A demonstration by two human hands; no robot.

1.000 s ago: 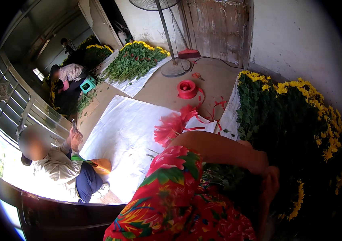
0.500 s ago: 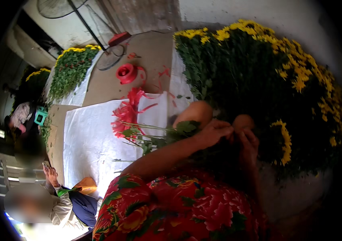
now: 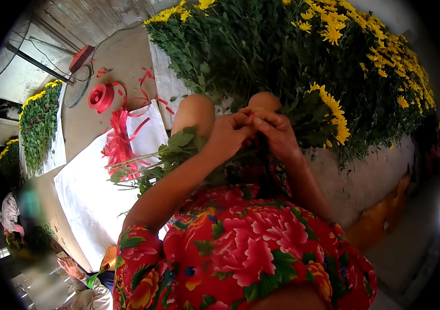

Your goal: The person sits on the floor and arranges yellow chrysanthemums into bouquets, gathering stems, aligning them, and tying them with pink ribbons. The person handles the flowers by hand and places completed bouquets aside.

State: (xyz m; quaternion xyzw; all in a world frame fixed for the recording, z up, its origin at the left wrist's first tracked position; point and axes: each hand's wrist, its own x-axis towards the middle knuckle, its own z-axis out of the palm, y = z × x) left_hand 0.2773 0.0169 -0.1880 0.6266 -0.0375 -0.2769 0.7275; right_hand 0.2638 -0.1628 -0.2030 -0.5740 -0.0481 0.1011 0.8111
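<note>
Across my lap lies a bunch of yellow chrysanthemums [image 3: 336, 118], its blooms to the right and its leafy cut stems to the left. My left hand [image 3: 229, 135] and my right hand [image 3: 279, 136] meet over the middle of the bunch, fingertips pinched together. A small bit of red ribbon [image 3: 252, 117] shows between those fingers; how it runs round the stems is hidden by my hands. Both hands are closed. Left of my knees, a pile of cut red ribbons [image 3: 119, 142] rests on a white sheet [image 3: 83, 199].
A large heap of yellow chrysanthemums [image 3: 261, 51] stretches ahead and to the right. On the floor sit a red ribbon roll [image 3: 100, 97], scissors [image 3: 102, 72] and a red broom [image 3: 81, 58] by a fan stand. More flowers [image 3: 40, 124] lie far left. Another person's hand [image 3: 70, 267] shows lower left.
My view has swung to the right, so the scene sits further left in the picture. My hands stay together over the bunch, and red ribbon now shows between the fingertips.
</note>
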